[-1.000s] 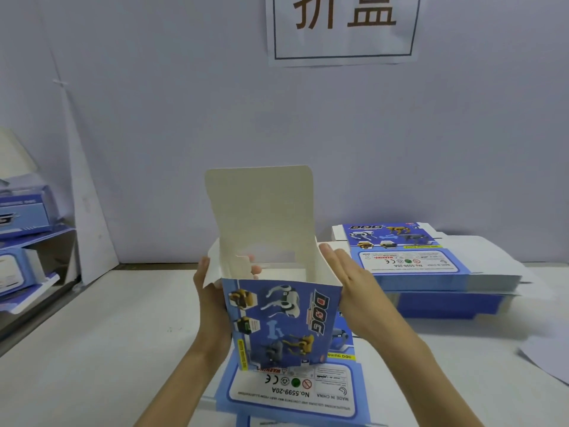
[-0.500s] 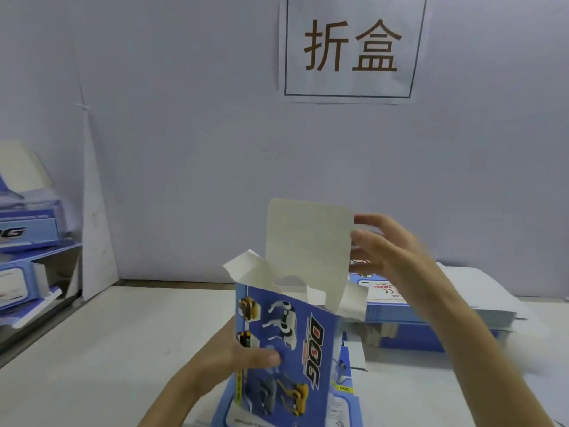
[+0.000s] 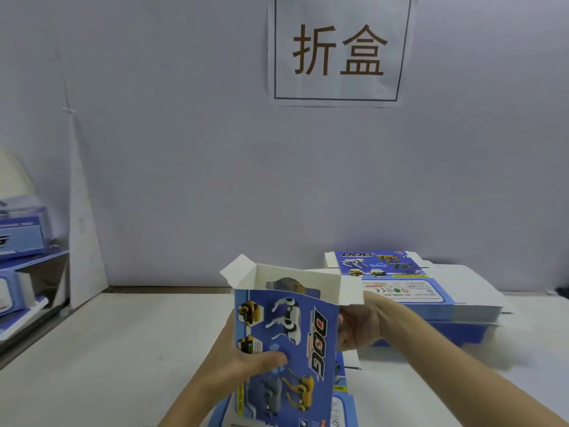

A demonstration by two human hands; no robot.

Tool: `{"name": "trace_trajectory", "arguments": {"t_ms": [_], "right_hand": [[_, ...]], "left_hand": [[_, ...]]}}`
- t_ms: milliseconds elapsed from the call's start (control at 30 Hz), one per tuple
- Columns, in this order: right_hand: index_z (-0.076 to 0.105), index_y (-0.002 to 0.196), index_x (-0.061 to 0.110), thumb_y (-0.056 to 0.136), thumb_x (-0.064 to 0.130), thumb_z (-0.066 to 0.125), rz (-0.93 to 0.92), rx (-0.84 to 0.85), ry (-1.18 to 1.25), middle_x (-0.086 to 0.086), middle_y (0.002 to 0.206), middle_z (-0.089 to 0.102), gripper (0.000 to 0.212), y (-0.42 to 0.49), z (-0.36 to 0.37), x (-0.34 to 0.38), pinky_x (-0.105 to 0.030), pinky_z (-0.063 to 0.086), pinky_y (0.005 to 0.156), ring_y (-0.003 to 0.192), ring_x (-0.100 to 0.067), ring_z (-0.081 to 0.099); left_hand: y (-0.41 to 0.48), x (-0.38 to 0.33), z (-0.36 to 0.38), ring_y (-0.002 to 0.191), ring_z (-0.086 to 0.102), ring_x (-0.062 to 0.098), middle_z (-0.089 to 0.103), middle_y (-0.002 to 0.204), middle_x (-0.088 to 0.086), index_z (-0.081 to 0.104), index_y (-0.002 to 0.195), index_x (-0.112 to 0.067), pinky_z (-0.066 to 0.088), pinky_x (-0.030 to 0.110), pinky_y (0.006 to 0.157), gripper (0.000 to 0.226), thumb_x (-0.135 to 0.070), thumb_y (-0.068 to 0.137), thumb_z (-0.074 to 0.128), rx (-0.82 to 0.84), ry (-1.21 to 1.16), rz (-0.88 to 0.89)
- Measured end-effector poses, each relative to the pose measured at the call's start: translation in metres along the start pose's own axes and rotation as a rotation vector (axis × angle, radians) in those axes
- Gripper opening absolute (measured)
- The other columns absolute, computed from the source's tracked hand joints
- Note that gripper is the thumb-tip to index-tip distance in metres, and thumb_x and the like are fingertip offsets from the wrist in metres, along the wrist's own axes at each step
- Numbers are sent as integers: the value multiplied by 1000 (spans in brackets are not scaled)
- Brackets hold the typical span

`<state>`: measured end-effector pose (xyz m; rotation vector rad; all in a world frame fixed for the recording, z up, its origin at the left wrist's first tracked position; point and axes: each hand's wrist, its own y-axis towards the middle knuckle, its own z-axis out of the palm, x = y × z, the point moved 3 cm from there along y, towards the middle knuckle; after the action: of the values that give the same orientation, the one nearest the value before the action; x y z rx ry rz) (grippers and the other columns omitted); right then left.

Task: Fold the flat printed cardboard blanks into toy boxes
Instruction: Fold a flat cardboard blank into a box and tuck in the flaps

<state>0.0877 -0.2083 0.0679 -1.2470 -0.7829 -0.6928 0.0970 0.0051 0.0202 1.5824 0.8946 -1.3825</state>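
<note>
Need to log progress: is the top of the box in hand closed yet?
No, the box, gripped by the left hand and right hand, is open at the top, its white inside showing and side flaps sticking up.

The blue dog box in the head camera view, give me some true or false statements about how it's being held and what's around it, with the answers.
1. The left hand holds the blue box with its thumb across the printed front. True.
2. The box's top is closed. False: the top is open, with white flaps standing out at both sides.
3. A stack of flat blanks lies on the table behind the right hand. True.
4. The right hand rests flat on the table. False: it is against the box's right side, off the table.
5. The wall sign is blank. False: it carries two large characters.
</note>
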Motion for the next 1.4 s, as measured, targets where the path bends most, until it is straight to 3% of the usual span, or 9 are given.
{"name": "trace_trajectory", "arguments": {"t_ms": [100,267,367,467,633,833,1200,1300,1400], "right_hand": [[74,64,5,95,22,53,-134,-88,-32,-8,63,69,41,-15,1,21,-20,50,42,51,-16,66],[65,109,7,92,13,63,-700,-270,-185,-3,76,72,19,-38,3,75,-24,55,52,62,-13,69],[70,105,24,92,4,59,-1012,-326,-426,6,79,72,26,-55,12,93,-29,59,59,67,-7,68],[72,108,18,93,-1,57,-1193,-451,-710,7,90,70,28,-63,23,96,-10,51,69,71,11,62],[75,92,20,92,24,62,-1172,-360,-648,15,73,70,14,-77,39,101,-10,45,59,65,4,60],[71,90,25,92,35,60,-773,-330,-791,0,86,71,14,-77,54,109,-24,50,70,75,-12,63],[74,102,15,93,19,62,-1018,-528,-928,2,87,68,16,-76,62,105,-6,42,57,74,-9,57],[68,116,23,94,29,59,-1063,-527,-919,7,105,67,24,-84,58,97,-7,42,72,92,-8,59],[52,131,34,95,39,55,-1229,-631,-481,14,131,55,36,-97,35,68,-18,40,96,117,-1,52]], "left_hand": [[-1,2,1,86,72,9,74,93,-14,49,114,-23,54,18,59,96,-46,32,92,16,23,-2],[-2,3,2,86,72,8,74,93,-14,51,115,-23,54,16,59,85,-36,42,93,13,39,-4],[-2,5,0,85,71,5,74,91,-17,55,114,-22,53,15,60,99,-53,28,94,-13,45,-14],[0,7,-2,89,71,6,74,95,-17,54,116,-24,55,17,63,107,-61,23,91,-21,44,-8],[1,7,3,94,71,11,74,102,-9,49,122,-27,58,24,71,103,-56,32,91,-42,51,4],[2,6,6,98,69,15,70,109,-3,47,123,-25,58,30,81,89,-47,47,87,-69,83,21],[-4,7,8,94,66,10,64,111,-4,44,123,-23,52,14,61,89,-43,45,81,-94,60,7],[-7,16,8,94,64,6,63,109,-11,46,121,-26,52,12,65,67,-31,65,83,-98,82,2],[-12,25,11,82,70,15,73,94,-2,53,122,-16,56,24,68,61,-38,71,79,-50,68,9]]}}
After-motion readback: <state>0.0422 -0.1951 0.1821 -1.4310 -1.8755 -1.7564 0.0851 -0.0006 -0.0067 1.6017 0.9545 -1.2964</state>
